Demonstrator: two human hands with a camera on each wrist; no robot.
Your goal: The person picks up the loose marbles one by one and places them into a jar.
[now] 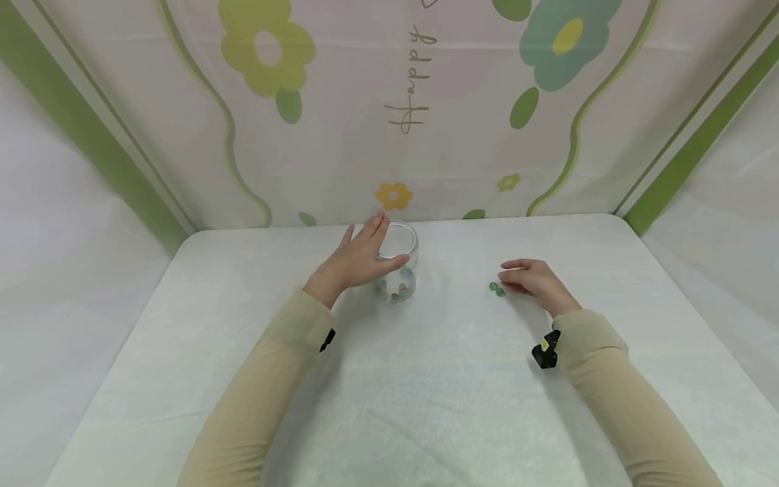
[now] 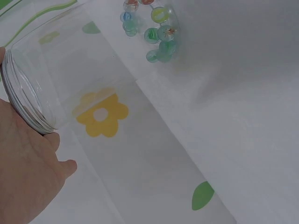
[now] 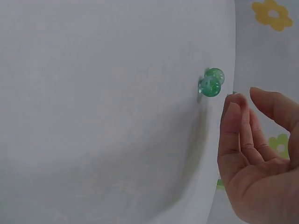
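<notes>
A clear glass jar point(image 1: 411, 265) stands upright near the back of the table, with several coloured marbles point(image 2: 159, 33) at its bottom. My left hand point(image 1: 360, 260) touches the jar's rim from the left, its fingers and thumb stretched out on either side of the mouth; in the left wrist view the jar's metal-looking rim meets the hand. To the right, two green glass marbles point(image 1: 496, 289) lie side by side on the table. Just right of them is my right hand point(image 1: 535, 281), fingers bent loosely, with a gap between thumb and fingertips point(image 3: 231, 114) and nothing visible in it.
A white cloth covers the table point(image 1: 426, 392). Behind it rises a pale curtain point(image 1: 341, 155) printed with flowers and lettering, and white side panels point(image 1: 73, 237) flank the table. Black wrist cameras point(image 1: 546, 350) sit by the sleeves.
</notes>
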